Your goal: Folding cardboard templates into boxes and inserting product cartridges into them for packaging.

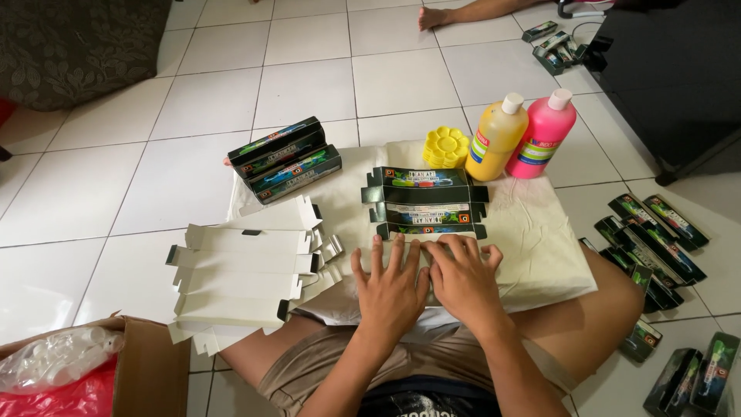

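My left hand [391,284] and my right hand [463,276] lie flat, fingers spread, pressing down side by side on the near part of a flattened dark box blank [424,202]. The blank rests printed side up on a white pillow [540,232] across my lap. Its far panels show green and blue print. A stack of white, unfolded box blanks [243,274] sits just left of my left hand, partly on the pillow's edge.
Two folded dark boxes [285,158] lie at the pillow's far left. A yellow bottle [496,137], a pink bottle [542,135] and a yellow flower-shaped palette [446,147] stand behind. Several folded boxes [656,239] lie right. A cardboard carton [147,371] sits bottom left. Another person's foot [434,17] shows at the top.
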